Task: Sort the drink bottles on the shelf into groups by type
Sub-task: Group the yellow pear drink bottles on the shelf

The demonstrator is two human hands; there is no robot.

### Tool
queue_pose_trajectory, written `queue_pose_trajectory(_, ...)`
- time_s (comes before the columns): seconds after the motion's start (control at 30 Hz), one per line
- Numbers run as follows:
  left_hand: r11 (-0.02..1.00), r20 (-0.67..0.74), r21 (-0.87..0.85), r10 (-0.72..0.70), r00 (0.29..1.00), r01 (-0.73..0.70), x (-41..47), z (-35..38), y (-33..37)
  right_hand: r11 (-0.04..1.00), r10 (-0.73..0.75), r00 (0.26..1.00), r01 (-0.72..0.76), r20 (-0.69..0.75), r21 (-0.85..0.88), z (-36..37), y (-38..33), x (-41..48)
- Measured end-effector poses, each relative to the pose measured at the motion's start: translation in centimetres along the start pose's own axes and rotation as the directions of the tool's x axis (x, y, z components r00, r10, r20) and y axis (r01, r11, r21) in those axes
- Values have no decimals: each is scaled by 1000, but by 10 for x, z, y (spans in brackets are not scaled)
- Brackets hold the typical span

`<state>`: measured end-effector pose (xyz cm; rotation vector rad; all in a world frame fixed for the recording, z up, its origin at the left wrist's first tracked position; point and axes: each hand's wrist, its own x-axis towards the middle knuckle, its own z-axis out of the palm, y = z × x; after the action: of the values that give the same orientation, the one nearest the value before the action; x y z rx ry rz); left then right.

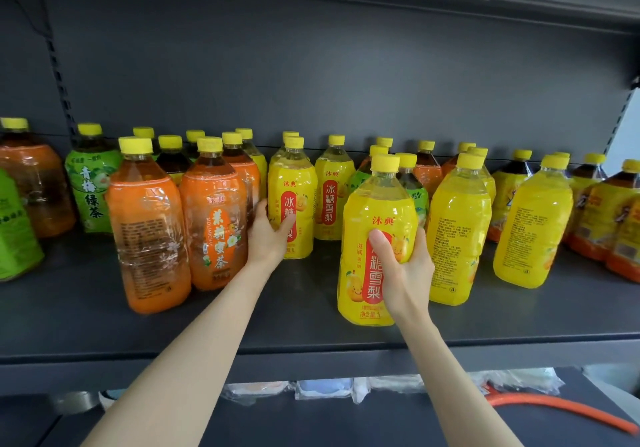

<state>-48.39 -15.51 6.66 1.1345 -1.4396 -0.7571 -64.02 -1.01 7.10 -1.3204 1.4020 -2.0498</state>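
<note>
head | my left hand [268, 233] grips rear yellow bottle [294, 176], mid shelf [311, 329] | right hand [405, 266] holds front yellow bottle [377, 200] near the edge | judged part-sorted: orange bottles [211, 218] cluster left, green bottle [91, 187] among them, right end mixed

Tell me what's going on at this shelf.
A person is sorting drink bottles on a dark shelf. The right hand grips a yellow bottle near the front edge. The left hand holds a second yellow bottle further back, beside the orange bottles. A green bottle stands at the left. The sorting is not finished: the back rows mix types.
</note>
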Motion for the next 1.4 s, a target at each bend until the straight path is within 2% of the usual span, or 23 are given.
queue_pose_trajectory(0.07, 997, -61, 28, 67, 996, -65, -15, 0, 6, 1000, -3, 1000, 3, 9, 16, 1, 1, -1)
queue_pose_trajectory(0.13, 991, -56, -2, 131, 990, -131, -33, -7, 13, 999, 4, 999, -6, 32, 45, 5, 1, -2)
queue_pose_trajectory(0.37, 946, 150, -303, 167, 975, -116, -71, -38, 43, 986, 52, 966, -90, 253, 140, 56, 2, -10)
queue_pose_trajectory(0.6, 957, 224, -288, 98, 970, -30, -60, -50, 51, 986, 49, 902, -111, 429, 121, 93, 14, -6)
queue_pose_trajectory(0.77, 970, 273, -242, 77, 959, -9, -46, -49, 44, 980, 108, 798, -186, 593, 71, 81, 20, 6)
queue_pose_trajectory(1.1, 977, 242, -212, 76, 967, -23, -33, -36, 38, 985, 171, 762, -155, 625, -80, 75, 30, 18)
queue_pose_trajectory(1.4, 970, 227, -237, 117, 967, -61, -23, -29, 28, 987, 161, 769, -113, 618, -116, 72, 36, 22)
